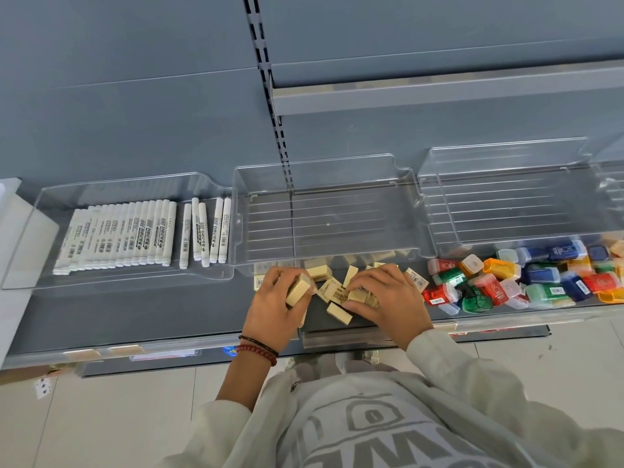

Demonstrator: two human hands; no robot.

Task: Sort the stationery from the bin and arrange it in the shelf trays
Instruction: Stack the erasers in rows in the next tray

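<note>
Several cream erasers (339, 313) lie loose on the grey shelf, just in front of the empty middle clear tray (236, 231). My left hand (275, 309) is closed around a few cream erasers (299, 292). My right hand (388, 300) rests on the eraser pile with its fingers gripping some of them. The left clear tray (30, 251) holds a row of white markers (135, 234). A heap of coloured plastic sharpeners (526, 278) sits on the shelf to the right, in front of the empty right clear tray (435, 211).
A higher grey shelf (439, 96) juts out above the right trays. The shelf's front edge (169, 346) carries clear price-label strips. Tiled floor (101, 417) lies below, with playing cards (44, 386) at the far left.
</note>
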